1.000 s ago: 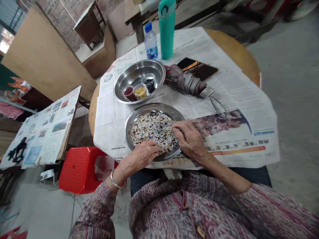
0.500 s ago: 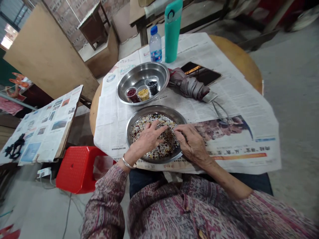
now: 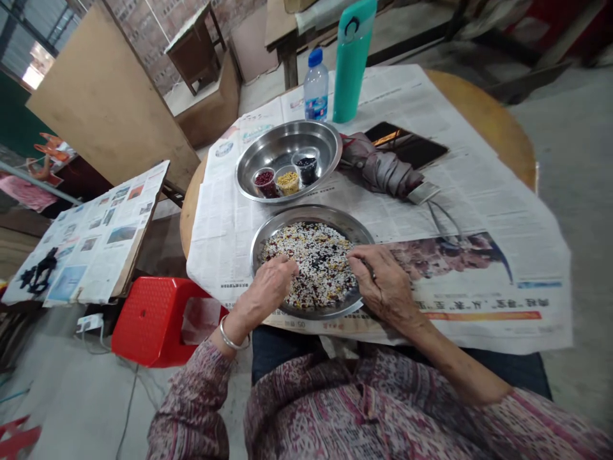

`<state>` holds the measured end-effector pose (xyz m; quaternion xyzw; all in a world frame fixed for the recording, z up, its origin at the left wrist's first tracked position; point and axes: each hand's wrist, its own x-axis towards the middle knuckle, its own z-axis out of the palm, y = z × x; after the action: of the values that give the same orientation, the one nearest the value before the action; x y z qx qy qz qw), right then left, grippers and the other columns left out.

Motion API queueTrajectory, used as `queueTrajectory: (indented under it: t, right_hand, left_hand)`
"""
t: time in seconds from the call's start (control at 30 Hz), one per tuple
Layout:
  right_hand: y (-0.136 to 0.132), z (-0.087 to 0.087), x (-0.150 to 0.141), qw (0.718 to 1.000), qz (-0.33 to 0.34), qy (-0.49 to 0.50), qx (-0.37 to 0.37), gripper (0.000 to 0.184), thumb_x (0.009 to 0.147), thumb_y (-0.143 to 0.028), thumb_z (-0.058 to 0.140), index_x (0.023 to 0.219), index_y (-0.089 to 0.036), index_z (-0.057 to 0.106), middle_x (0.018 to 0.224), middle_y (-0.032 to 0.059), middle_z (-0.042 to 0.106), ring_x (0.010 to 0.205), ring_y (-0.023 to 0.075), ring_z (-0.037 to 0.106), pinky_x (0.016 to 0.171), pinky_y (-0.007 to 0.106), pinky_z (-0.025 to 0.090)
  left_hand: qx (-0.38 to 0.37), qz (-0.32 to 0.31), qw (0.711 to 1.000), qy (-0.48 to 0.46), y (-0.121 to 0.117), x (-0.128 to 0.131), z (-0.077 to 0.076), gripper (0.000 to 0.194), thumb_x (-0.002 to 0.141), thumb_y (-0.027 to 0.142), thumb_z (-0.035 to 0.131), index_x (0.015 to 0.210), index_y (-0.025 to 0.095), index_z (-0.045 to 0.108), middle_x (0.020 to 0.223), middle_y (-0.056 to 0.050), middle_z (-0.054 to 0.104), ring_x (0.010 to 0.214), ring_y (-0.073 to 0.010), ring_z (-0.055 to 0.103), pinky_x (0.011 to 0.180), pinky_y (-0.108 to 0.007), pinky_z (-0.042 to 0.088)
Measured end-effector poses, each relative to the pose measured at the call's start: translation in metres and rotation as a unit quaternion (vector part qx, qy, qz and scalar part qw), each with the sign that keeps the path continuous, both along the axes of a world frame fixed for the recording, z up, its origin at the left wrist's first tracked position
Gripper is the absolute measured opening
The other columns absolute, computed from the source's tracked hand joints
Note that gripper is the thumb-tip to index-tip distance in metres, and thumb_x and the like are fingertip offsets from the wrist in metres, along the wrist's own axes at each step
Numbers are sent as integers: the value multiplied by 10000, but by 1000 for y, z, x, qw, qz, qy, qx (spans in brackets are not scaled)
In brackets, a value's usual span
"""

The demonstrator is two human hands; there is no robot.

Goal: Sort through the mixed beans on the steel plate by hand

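Note:
A steel plate (image 3: 357, 227) holds a spread mix of white grains and red, yellow and black beans (image 3: 318, 252). Over its left side is my left hand (image 3: 275, 281), a bangle on the wrist. The fingers are drawn together low at the mix, and anything between them is hidden. At the right rim my right hand (image 3: 383, 281) has thumb and fingers curled into a pinch; I cannot make out what is in it. Just behind, a deeper steel basin (image 3: 282, 137) carries clear cups of red beans (image 3: 265, 183), yellow beans (image 3: 288, 182) and black beans (image 3: 307, 167).
Newspaper (image 3: 215, 236) covers the round table (image 3: 488, 121). Behind the basin stand a water bottle (image 3: 316, 89) and a teal flask (image 3: 353, 70). A folded grey umbrella (image 3: 383, 167) and a dark phone-like slab (image 3: 416, 150) lie at right. A red stool (image 3: 143, 319) is at lower left.
My left hand has moved from the middle of the mix to its left side, and its spread fingers have closed. My right hand stays by the right rim. The view has shifted slightly.

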<state>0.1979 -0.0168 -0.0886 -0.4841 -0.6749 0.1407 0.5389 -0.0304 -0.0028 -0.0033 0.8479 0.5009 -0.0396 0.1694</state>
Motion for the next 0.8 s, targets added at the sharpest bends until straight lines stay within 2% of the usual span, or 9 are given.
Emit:
queueTrajectory:
  t: [0.07, 0.17, 0.27, 0.37, 0.57, 0.7, 0.8]
  right_hand:
    - [0, 1, 0, 1000, 0, -3, -2, 127, 997, -317, 514, 936, -273, 616, 916, 65, 692, 898, 264, 650, 848, 436, 540]
    - [-1, 2, 1, 1000, 5, -3, -7, 125, 991, -318, 519, 935, -272, 621, 927, 72, 698, 909, 270, 652, 863, 446, 541]
    - [-1, 3, 2, 1000, 4, -4, -10, 123, 989, -314, 520, 937, -273, 624, 928, 75, 700, 917, 273, 654, 861, 452, 542]
    - [-1, 3, 2, 1000, 2, -8, -12, 131, 996, -316, 512, 940, -275, 623, 933, 75, 699, 923, 272, 652, 861, 456, 541]
    - [0, 1, 2, 1000, 0, -3, 0, 166, 1011, -306, 475, 952, -262, 624, 938, 72, 700, 922, 261, 657, 863, 448, 546]
    - [0, 0, 1, 1000, -2, -1, -4, 170, 1009, -308, 473, 954, -266, 629, 948, 71, 703, 932, 265, 659, 869, 452, 543]
    - [0, -1, 1, 1000, -1, 4, 0, 164, 1007, -309, 480, 944, -270, 627, 940, 66, 700, 919, 263, 655, 864, 446, 541]
  left_hand:
    - [4, 5, 1000, 27, -8, -7, 6, 191, 978, 102, 464, 958, 172, 641, 1002, -67, 638, 976, -208, 600, 966, -384, 531]
    - [37, 29, 998, 33, -17, -8, 14, 38, 961, 198, 592, 990, 185, 613, 1166, -86, 595, 1112, -244, 557, 1024, -418, 508]
    - [20, 73, 996, 46, -22, -3, 15, 196, 927, 205, 655, 1106, 176, 580, 1231, -112, 555, 1120, -263, 557, 985, -423, 525]
    - [-12, 90, 995, 34, -19, 3, 8, 222, 939, 121, 588, 1157, 157, 568, 1173, -111, 574, 1074, -240, 586, 997, -408, 521]
    - [2, 56, 998, -42, 6, 24, -12, 332, 925, 20, 450, 1169, 175, 613, 1112, -80, 595, 1016, -199, 601, 971, -366, 539]
    - [72, 25, 996, -56, 21, 41, -12, 336, 936, 40, 438, 1165, 191, 632, 1209, -98, 580, 1115, -224, 565, 1004, -394, 532]
    - [109, -34, 992, -53, 24, 51, -9, 368, 923, 39, 460, 1227, 181, 613, 1288, -106, 567, 1217, -250, 515, 1092, -430, 489]
